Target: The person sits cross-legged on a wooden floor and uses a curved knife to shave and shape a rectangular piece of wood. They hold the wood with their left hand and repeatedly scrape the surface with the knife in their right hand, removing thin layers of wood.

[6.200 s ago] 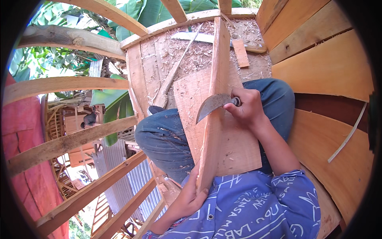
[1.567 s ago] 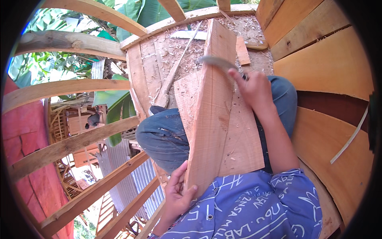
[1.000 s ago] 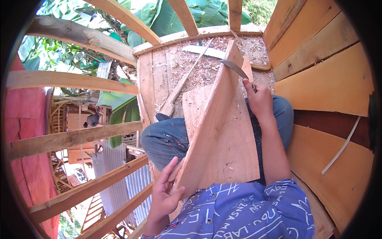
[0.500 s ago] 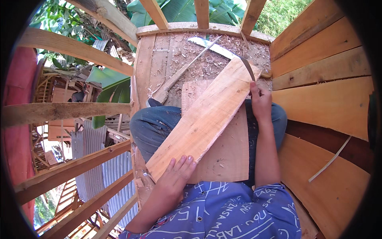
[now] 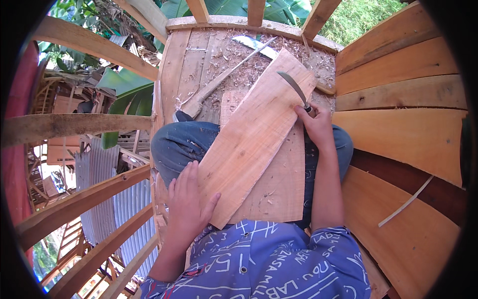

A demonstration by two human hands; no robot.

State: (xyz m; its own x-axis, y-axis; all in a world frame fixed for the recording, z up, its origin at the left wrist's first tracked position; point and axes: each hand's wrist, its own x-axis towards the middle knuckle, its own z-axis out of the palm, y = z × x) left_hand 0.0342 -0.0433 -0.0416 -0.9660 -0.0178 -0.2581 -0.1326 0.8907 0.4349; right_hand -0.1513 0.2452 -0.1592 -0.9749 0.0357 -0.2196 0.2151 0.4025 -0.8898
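Note:
My right hand (image 5: 317,125) is closed round the dark handle of a curved knife (image 5: 293,85), whose blade lies over the far right part of a wooden board (image 5: 254,144). The board slants across my lap, its far end to the right, on top of a wider flat plank (image 5: 276,197). At the board's near left edge is my left hand (image 5: 188,202), fingers stretched and thumb apart, touching the edge. Beyond the board a large shiny blade (image 5: 246,42) lies among the shavings, partly covered by the board and a long tapered stick (image 5: 214,87).
Shavings litter the wooden floor (image 5: 181,65). Wooden rails (image 5: 82,124) stand on the left, with a drop to corrugated metal sheets (image 5: 132,214) below. A plank wall (image 5: 398,142) closes the right side, where a thin strip (image 5: 406,201) rests.
The board has turned to a steeper slant. My left hand has slid from its face to its left edge. The knife has come nearer to me and now lies over the board's face.

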